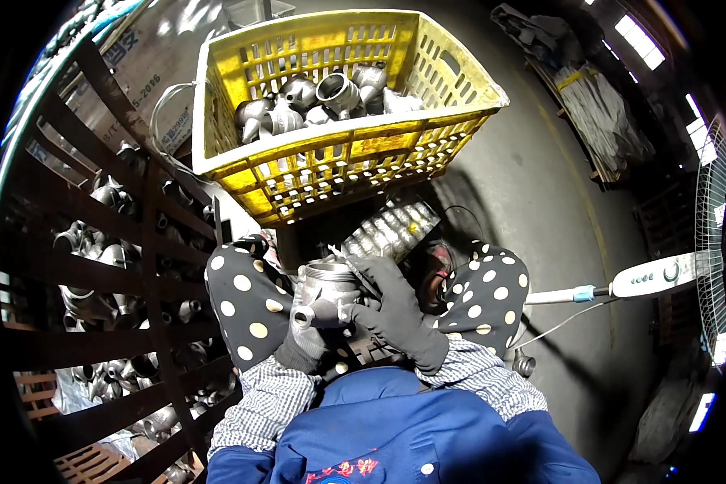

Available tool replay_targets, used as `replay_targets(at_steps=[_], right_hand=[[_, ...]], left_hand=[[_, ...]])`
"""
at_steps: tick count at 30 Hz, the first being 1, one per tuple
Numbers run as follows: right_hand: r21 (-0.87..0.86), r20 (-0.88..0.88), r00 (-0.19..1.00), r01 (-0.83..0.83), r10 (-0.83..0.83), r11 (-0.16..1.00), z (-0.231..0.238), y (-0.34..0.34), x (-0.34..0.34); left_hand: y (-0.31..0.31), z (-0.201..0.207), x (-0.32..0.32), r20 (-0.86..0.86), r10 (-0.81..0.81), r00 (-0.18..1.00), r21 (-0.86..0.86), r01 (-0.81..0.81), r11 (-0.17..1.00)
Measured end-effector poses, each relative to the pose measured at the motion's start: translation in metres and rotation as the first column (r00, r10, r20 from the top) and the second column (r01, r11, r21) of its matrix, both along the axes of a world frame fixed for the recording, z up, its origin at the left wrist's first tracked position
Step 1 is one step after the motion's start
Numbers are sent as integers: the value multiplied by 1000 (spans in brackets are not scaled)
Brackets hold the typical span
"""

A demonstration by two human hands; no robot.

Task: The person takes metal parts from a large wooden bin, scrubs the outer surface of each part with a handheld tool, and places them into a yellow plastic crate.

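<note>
- Nearest to me, my left hand (pixel 302 343) in its dark glove is closed round the lower body of a grey metal pipe fitting (pixel 324 292), cradling it from below just above my lap.
- My right hand (pixel 391 310), also gloved, is wrapped over the fitting's right side, fingers curled tight against it near the threaded collar; whether a tool sits under that palm I cannot tell.
- The fitting sits upright between my polka-dot knees (pixel 246 294), open mouth facing up, so I judge this piece to be mid-handling, neither finished nor put away.
- Just beyond my hands a ribbed metal block (pixel 391 230) lies on the floor under the crate's front edge.
- Further out, the yellow plastic crate (pixel 427 77) holds a modest heap of similar grey castings (pixel 323 101), well short of full.
- To my left, the dark slatted bin (pixel 149 242) holds many more such fittings (pixel 97 266), so by my reading a good deal of the lot remains.
- Far right, a standing fan (pixel 714 234) faces the spot.
</note>
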State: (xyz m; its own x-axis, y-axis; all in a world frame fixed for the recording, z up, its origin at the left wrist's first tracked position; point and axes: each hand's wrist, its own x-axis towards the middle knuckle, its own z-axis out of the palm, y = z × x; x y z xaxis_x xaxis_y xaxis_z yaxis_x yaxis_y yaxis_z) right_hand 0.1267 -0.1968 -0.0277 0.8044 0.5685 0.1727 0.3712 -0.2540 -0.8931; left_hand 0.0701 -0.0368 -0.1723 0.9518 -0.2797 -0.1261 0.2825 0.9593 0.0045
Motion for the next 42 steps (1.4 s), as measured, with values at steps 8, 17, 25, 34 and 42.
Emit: replay_targets(at_steps=[8,17,25,34,42], right_hand=[[47,-194,954,241,-228,969,-23,10,1],[17,-96,995,5,-3,1000,-16,2,-3],[25,-60,998,32,-30,999,-19,-9,-5],[35,-185,980,86,-78,996,-23,-3,-1],[273,-458,889,167,-25,947,-17,-28,-19]], left_hand=[[-15,31,-6,-83,143,986,96,-135,986],[-9,11,-3,-166,30,986,-126,-52,991],[-15,33,-2,-182,104,978,38,-99,994],[-14,25,-3,-121,60,991,-47,-67,997],[-14,68,-2,19,76,997,353,-78,932]])
